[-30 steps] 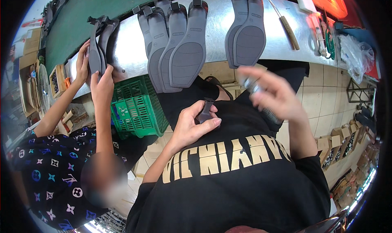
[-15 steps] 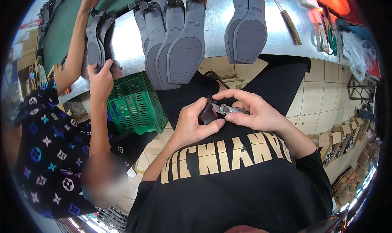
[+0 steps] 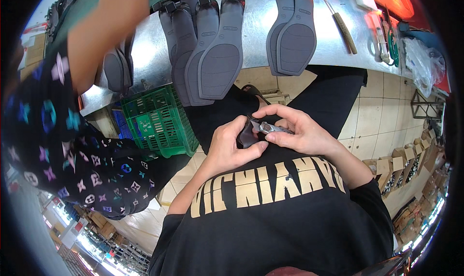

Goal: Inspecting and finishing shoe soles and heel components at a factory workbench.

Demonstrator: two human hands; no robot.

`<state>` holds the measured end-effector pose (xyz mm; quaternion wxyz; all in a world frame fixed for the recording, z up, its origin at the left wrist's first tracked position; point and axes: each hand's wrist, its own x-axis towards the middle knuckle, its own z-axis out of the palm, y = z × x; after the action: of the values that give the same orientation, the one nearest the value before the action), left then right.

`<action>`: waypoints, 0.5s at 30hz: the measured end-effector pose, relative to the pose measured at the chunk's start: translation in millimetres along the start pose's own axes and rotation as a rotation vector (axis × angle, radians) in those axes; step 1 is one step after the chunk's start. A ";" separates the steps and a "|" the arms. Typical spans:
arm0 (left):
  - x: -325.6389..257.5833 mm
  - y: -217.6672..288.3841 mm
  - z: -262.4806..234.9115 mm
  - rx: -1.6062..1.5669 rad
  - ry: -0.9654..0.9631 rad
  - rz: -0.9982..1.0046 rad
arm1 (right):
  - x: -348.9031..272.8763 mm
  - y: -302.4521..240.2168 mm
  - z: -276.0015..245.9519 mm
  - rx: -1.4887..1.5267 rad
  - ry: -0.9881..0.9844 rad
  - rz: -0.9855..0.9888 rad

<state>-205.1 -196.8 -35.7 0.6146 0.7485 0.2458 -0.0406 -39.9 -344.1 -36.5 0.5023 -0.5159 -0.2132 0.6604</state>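
Low in front of my shirt, my left hand (image 3: 229, 144) is closed on a dark, glossy, curved piece (image 3: 247, 136), pinched between thumb and fingers. My right hand (image 3: 300, 132) grips a small silver metal tool (image 3: 268, 128), whose flat, blade-like tip lies against that piece. My right fingertips rest close to the top edge of the piece. The hands almost meet. The tool's far end is hidden in my right palm.
Grey heeled shoe soles (image 3: 220, 63) overhang the metal bench (image 3: 256, 39), with another pair (image 3: 297, 44) to the right. A wooden-handled tool (image 3: 345, 33) lies beyond them. A green crate (image 3: 159, 123) stands below. At left, a co-worker's arm (image 3: 104, 32) reaches across the bench.
My hands, the dark piece and the tool have barely moved. The co-worker has let go of the shoes at left, which now rest on the bench, and has swung an arm forward.
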 end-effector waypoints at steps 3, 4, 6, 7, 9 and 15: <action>-0.2 2.0 -1.0 0.006 -0.010 -0.013 | 0.0 2.3 -0.8 -0.018 -0.005 0.008; -0.9 2.2 -1.6 -0.003 -0.029 -0.026 | -0.1 2.8 -0.8 -0.025 -0.001 0.012; -2.0 3.1 -2.2 -0.014 -0.050 -0.039 | -0.9 2.5 0.0 -0.019 -0.003 0.011; -2.4 3.6 -2.4 -0.025 -0.056 -0.047 | -1.3 2.3 0.8 -0.014 -0.007 0.009; -3.9 3.0 -2.0 -0.036 -0.060 -0.056 | -2.5 -3.7 5.3 0.002 0.009 0.034; -12.8 -6.2 -2.4 -0.031 -0.037 -0.001 | -6.2 3.0 15.8 0.026 0.034 0.020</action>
<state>-219.5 -197.8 -36.1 0.6305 0.7379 0.2353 -0.0511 -55.6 -347.0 -30.0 0.5059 -0.5227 -0.1910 0.6591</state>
